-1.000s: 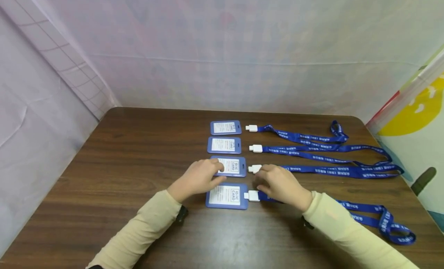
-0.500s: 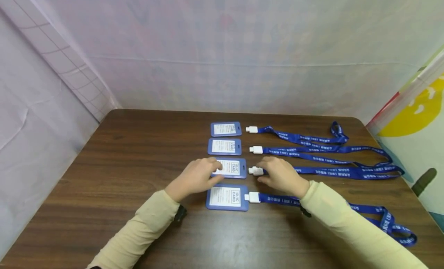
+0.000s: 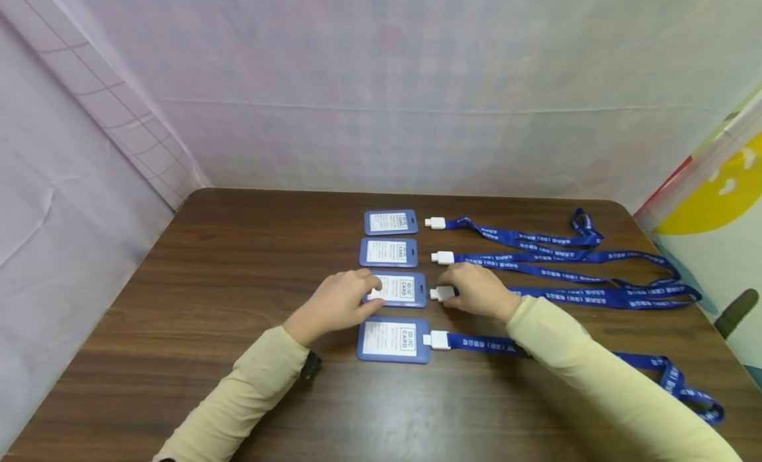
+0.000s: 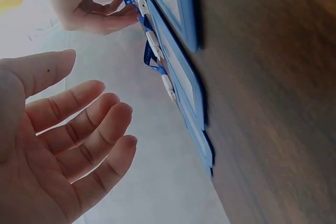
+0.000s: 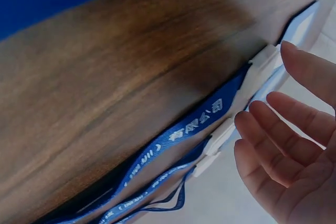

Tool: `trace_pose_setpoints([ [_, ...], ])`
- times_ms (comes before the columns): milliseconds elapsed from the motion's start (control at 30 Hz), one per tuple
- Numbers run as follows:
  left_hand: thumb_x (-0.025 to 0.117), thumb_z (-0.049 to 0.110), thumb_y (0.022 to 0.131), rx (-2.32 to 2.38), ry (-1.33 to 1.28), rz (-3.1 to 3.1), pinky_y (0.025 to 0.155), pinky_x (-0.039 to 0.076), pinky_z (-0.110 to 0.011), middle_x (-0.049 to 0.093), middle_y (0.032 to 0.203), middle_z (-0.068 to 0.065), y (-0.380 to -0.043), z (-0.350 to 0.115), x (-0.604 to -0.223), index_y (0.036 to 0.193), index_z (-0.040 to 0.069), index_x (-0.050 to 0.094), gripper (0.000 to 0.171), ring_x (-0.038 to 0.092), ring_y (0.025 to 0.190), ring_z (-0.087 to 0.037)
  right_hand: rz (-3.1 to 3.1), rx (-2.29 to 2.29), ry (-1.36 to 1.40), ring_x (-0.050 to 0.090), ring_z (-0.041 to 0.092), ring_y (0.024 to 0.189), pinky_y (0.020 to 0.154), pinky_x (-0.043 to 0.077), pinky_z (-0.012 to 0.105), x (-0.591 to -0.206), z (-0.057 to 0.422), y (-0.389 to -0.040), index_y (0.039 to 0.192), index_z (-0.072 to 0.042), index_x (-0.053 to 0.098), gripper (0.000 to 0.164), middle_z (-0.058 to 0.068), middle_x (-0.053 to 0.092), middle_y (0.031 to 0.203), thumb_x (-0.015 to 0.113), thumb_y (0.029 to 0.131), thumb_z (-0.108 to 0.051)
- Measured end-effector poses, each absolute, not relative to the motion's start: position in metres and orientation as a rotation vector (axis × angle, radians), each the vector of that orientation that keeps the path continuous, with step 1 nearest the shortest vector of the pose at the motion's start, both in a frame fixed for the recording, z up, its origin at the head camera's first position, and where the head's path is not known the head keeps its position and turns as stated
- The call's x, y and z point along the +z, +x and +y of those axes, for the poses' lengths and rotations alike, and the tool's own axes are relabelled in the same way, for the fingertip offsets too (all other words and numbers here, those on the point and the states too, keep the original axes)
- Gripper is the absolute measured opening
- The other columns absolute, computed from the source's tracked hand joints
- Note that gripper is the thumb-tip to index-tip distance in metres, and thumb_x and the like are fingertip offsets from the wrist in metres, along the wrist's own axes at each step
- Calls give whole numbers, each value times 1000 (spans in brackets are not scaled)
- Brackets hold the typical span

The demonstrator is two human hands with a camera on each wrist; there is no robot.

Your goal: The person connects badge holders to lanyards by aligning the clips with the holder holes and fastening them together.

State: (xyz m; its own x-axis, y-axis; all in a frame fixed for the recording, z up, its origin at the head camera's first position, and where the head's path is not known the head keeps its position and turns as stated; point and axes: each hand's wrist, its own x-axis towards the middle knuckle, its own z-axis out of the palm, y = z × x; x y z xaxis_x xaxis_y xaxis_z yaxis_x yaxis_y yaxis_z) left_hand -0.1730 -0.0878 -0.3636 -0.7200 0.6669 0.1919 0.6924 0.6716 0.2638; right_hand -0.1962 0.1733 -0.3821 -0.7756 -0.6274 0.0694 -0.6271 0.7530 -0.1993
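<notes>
My left hand [image 3: 333, 306] hovers at the left end of a blue card holder [image 3: 412, 290], the second from the front; its fingers are loosely bent with nothing between them in the left wrist view. Right of that holder, my right hand [image 3: 479, 291] has its thumb and fingertips at either side of a white lanyard clip [image 3: 442, 293], with a gap between thumb and fingers in the right wrist view. The clip lies just apart from the holder's slot. The blue strap [image 3: 571, 295] runs rightward from under the hand.
The front card holder [image 3: 393, 339] has a white clip [image 3: 438, 340] at its slot. Two more holders [image 3: 388, 252] lie behind, each facing a separate lanyard clip [image 3: 442, 257]. Straps spread over the right of the wooden table [image 3: 238, 250]. A white cloth [image 3: 357, 85] hangs behind the table.
My right hand has moved away from the front lanyard's clip to the clip behind it, uncovering the front strap. My left hand has stayed nearly in place.
</notes>
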Motion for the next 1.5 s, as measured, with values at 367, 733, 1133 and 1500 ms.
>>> trace_pose_setpoints([
  [367,63,25,84,-471,-1121,-2819,57,49,-29,63,89,-5,-175,-87,-361,97,5,66,25,58,73,-16,2947,-309,-1091,60,19,73,67,50,35,-391,175,-200,85,-6,70,20,3,65,80,76,71,-19],
  [733,68,16,80,-512,-1063,-2850,72,51,-35,63,95,-8,-192,-91,-367,102,2,64,26,59,85,-22,2925,-308,-1062,56,14,63,61,49,31,-389,171,-201,78,-8,71,15,-1,63,71,77,70,-18],
  [1133,74,13,73,-565,-1099,-2951,85,47,-37,56,104,-18,-204,-89,-370,112,-7,57,46,56,95,-29,2923,-320,-1164,54,12,60,58,48,28,-392,170,-202,75,-6,71,11,-1,60,66,76,70,-15],
  [1500,76,23,72,-391,-1205,-3044,86,44,-39,54,103,-18,-216,-80,-370,113,-9,56,56,52,95,-30,2915,-325,-1179,53,11,57,55,48,26,-392,170,-203,67,-10,68,8,-3,56,62,75,71,-13],
])
